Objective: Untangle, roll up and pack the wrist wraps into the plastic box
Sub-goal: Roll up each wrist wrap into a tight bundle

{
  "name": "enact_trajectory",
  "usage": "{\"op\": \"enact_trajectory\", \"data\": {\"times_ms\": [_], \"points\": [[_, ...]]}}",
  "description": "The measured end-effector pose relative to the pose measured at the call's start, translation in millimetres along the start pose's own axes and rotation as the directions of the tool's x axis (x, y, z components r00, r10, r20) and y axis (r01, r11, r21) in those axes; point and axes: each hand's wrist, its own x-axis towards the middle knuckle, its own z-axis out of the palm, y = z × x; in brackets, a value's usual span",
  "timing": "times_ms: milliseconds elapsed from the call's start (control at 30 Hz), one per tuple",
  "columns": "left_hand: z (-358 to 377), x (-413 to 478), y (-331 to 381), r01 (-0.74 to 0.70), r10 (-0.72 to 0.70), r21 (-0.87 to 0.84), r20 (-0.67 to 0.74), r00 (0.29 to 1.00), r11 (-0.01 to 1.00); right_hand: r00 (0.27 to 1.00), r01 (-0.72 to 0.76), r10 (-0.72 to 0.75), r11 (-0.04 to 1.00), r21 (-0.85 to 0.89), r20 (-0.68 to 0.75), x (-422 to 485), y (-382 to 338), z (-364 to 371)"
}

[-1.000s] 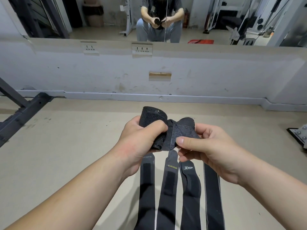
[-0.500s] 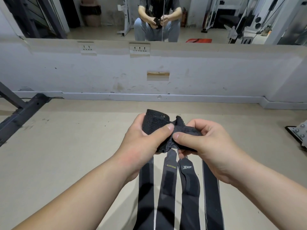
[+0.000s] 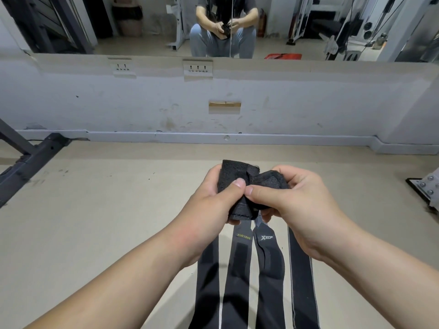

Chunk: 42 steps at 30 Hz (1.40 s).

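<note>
A bunch of black wrist wraps [image 3: 247, 186] is held up in front of me over the beige floor. My left hand [image 3: 209, 198] grips its left side, thumb on top. My right hand [image 3: 294, 198] grips its right side, and the two thumb tips nearly touch at the middle. Several long black straps [image 3: 237, 269] hang straight down from the bunch between my forearms; two carry printed labels. The plastic box is not in view.
A white low wall [image 3: 213, 110] with power sockets runs across ahead, with a mirror above it showing a seated person. A dark steel frame beam [image 3: 31, 160] lies on the floor at left. A bolted metal foot plate [image 3: 425, 186] sits at right.
My hands have closed in toward each other, bunching the wraps tighter. The right thumb has slid left until it almost meets the left thumb.
</note>
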Motion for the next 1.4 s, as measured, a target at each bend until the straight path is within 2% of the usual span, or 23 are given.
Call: {"op": "enact_trajectory", "data": {"times_ms": [167, 233, 333, 500, 600, 733, 867, 1000, 1133, 1400], "points": [[-2.0, -1.5, 5.5, -0.004, 0.005, -0.070, 0.019, 1.000, 0.998, 0.997, 0.075, -0.075, 0.996, -0.039, 0.005, -2.7, 2.3, 4.3], [-2.6, -3.1, 8.4, -0.014, 0.017, -0.097, 0.023, 1.000, 0.995, 0.995, 0.072, -0.073, 0.997, 0.021, 0.063, -3.0, 0.2, 4.8], [-4.3, -6.4, 14.2, 0.023, -0.019, -0.145, 0.030, 0.999, 0.989, 0.997, 0.004, -0.015, 0.990, 0.141, 0.077, -0.8, -2.9, 5.0], [-3.7, -8.1, 13.7, -0.008, 0.016, -0.092, 0.086, 0.996, 0.996, 0.981, 0.113, -0.105, 0.993, -0.041, 0.161, -1.6, 3.2, 5.6], [-0.5, -11.9, 9.8, -0.006, 0.009, -0.039, 0.077, 0.997, 0.999, 0.985, 0.123, -0.113, 0.990, -0.065, 0.134, -0.6, 4.8, 6.4], [-2.6, -8.6, 7.4, -0.016, 0.014, 0.021, 0.067, 0.998, 1.000, 0.997, 0.047, -0.046, 0.999, -0.025, 0.069, 2.3, 7.0, 3.6], [-2.8, -3.7, 6.2, -0.054, 0.053, 0.026, 0.013, 0.998, 0.998, 0.997, -0.010, 0.005, 0.998, 0.060, 0.083, 4.8, 5.9, -0.4], [-4.8, 1.5, 6.3, -0.072, 0.069, -0.043, -0.054, 0.996, 0.997, 0.987, -0.091, 0.063, 0.977, 0.191, 0.149, 7.3, 1.5, -5.4], [-8.0, 2.4, 7.6, -0.041, 0.038, -0.121, -0.030, 0.999, 0.992, 0.988, -0.145, 0.125, 0.948, 0.284, 0.090, 10.3, 0.1, -10.6], [-8.9, 3.8, 5.9, -0.002, 0.002, -0.187, -0.001, 1.000, 0.982, 0.971, -0.236, 0.235, 0.947, 0.216, 0.030, 12.4, 3.7, -9.2]]}}
